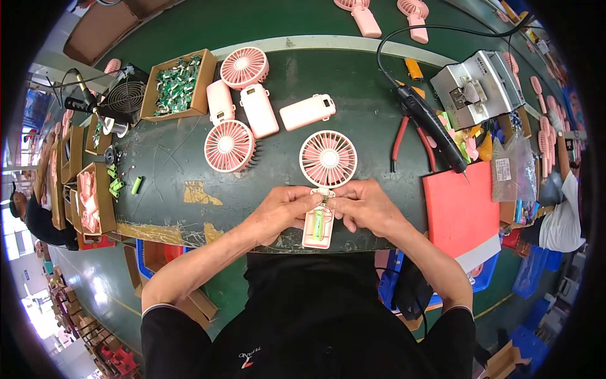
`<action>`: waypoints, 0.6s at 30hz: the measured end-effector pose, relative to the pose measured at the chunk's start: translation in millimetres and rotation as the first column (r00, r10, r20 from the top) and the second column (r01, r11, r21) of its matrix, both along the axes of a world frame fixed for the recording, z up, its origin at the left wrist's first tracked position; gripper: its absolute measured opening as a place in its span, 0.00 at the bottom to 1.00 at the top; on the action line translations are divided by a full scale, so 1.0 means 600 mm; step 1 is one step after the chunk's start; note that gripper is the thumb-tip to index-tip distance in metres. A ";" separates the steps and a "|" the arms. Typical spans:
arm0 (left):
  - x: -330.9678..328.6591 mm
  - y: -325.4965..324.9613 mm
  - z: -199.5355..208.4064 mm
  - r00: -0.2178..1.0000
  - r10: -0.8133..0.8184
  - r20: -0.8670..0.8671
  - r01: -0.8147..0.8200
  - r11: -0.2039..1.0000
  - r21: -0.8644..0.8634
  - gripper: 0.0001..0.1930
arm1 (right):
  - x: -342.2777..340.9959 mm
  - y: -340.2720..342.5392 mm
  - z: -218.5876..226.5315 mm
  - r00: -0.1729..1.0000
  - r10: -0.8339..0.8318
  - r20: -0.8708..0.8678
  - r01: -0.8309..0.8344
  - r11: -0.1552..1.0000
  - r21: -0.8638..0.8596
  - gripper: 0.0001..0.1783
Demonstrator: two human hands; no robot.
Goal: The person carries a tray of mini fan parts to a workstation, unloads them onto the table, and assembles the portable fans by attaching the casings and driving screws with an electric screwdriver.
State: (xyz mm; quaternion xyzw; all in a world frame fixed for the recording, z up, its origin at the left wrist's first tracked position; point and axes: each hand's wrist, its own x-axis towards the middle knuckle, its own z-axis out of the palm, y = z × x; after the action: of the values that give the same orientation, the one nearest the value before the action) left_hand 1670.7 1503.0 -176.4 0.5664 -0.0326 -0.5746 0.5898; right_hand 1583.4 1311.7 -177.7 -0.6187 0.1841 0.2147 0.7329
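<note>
1 pink fan [328, 163], hdl. open, at mid front edge of worktop [284, 158], head twd. back edge. Green battery [319, 225] in hdl.
L hand [282, 211]: thumb + fingers pinching top of hdl., left side.
R hand [371, 205]: ditto, right side; thumb tips close.
Cardboard box [207, 79] w/ green circuit boards [177, 86]: back left corner.
Blk. power screwdriver [435, 129]: right part, tip nr. red pad [457, 208] at front right corner.

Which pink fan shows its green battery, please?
The fan in both hands: its handle is open, baring the battery; the two fans nearest it look closed.
</note>
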 end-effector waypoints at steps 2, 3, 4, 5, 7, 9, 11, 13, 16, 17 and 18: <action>0.004 0.000 0.003 0.999 -0.039 -0.019 0.039 0.999 -0.010 0.16 | 0.002 -0.002 0.005 1.000 0.005 -0.022 -0.004 1.000 0.005 0.12; 0.003 0.000 0.000 0.999 -0.040 -0.014 0.040 0.999 -0.008 0.16 | 0.004 -0.002 0.008 0.999 0.013 -0.040 -0.013 1.000 0.000 0.11; 0.002 0.000 -0.004 0.999 -0.039 0.004 0.039 0.999 -0.008 0.16 | 0.005 -0.002 0.009 0.998 0.021 -0.059 -0.021 1.000 -0.004 0.12; 0.002 -0.001 -0.006 0.999 -0.040 0.022 0.040 0.999 -0.008 0.15 | 0.004 -0.003 0.004 0.998 0.018 -0.054 -0.018 1.000 -0.003 0.12; 0.000 -0.002 -0.005 0.999 -0.034 0.032 0.034 0.999 -0.004 0.15 | 0.000 -0.005 -0.011 0.999 0.023 -0.023 -0.022 0.999 0.034 0.12; -0.001 -0.003 -0.007 0.999 -0.025 0.041 0.025 1.000 -0.004 0.14 | 0.001 -0.009 -0.002 0.999 0.022 -0.027 -0.020 0.998 0.065 0.11; -0.005 -0.001 -0.011 0.998 -0.013 0.054 0.016 0.998 -0.057 0.14 | 0.002 -0.011 0.002 0.999 0.022 -0.033 -0.019 0.995 0.097 0.11; -0.003 0.000 -0.009 0.997 -0.024 0.077 0.028 0.998 -0.048 0.14 | 0.003 -0.012 0.003 0.998 0.023 -0.053 -0.017 0.993 0.118 0.10; 0.003 -0.002 -0.005 0.997 -0.035 0.065 0.037 0.999 -0.031 0.15 | 0.005 -0.012 0.001 0.999 0.033 -0.040 -0.028 0.994 0.109 0.10; 0.004 -0.002 -0.002 0.997 -0.055 0.053 0.057 0.998 -0.022 0.16 | 0.005 -0.012 0.001 0.999 0.035 -0.041 -0.030 0.993 0.110 0.10; 0.005 -0.002 0.000 0.996 -0.075 0.040 0.076 0.997 -0.013 0.16 | 0.005 -0.012 0.002 0.998 0.038 -0.049 -0.033 0.995 0.093 0.11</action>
State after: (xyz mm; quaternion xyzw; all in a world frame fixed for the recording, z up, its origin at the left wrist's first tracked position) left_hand 1673.7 1501.5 -176.5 0.5716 -0.0699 -0.5850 0.5710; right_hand 1586.2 1304.3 -176.4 -0.5816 0.1815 0.2515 0.7520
